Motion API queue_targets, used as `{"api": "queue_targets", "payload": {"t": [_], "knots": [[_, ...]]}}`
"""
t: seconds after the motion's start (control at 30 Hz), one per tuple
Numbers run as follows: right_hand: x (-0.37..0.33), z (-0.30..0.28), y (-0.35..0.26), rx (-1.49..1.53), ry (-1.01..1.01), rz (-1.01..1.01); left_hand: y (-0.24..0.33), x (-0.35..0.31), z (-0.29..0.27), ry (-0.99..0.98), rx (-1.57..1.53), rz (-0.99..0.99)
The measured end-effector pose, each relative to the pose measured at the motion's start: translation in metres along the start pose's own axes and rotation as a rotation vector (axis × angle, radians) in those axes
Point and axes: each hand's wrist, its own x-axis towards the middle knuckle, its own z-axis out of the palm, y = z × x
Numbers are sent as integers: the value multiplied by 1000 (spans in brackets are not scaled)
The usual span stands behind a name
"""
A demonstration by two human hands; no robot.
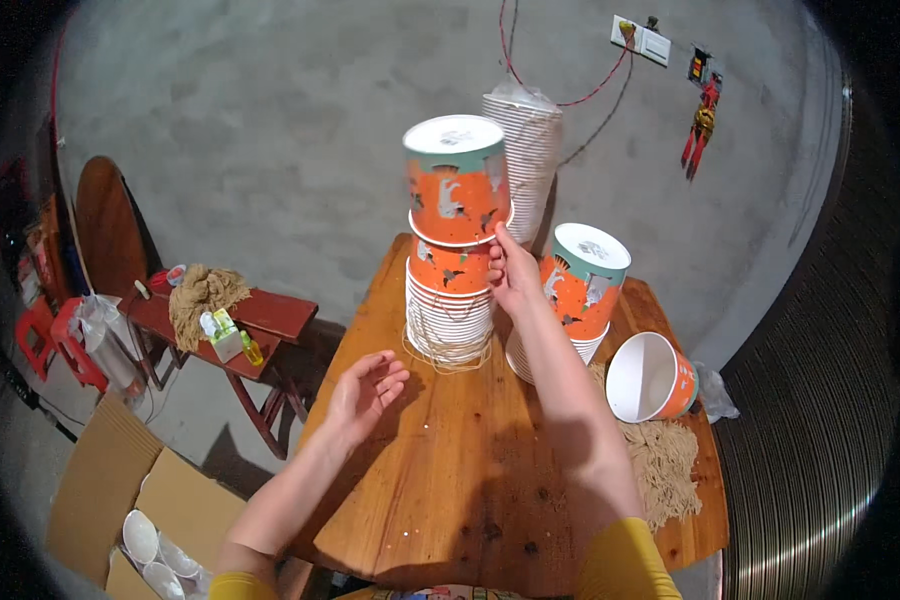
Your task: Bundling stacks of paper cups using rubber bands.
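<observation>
My right hand is at the rim of an upside-down orange paper bucket with a green band and animal prints, its thumb and fingers closed on the edge. Under that bucket rises a stack of nested, upturned buckets, their white rims close together. Loose loops of thin tan string hang around the stack's lower part. Left of the stack and lower, my left hand is held over the wooden table, fingers apart and holding nothing.
A second upturned bucket stack stands to the right, beside a bucket lying on its side and bundled tan string. Behind rises a tall column of white-rimmed cups. A red bench and an open cardboard box are at left.
</observation>
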Motion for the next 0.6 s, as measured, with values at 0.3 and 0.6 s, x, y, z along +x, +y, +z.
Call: {"api": "queue_targets", "payload": {"t": [0.3,0.6], "knots": [[14,-9,-9,-89,104,41,61,59,74,-79,661,804],[9,-17,-12,-3,18,107,116,124,174,104,1333,1353]]}}
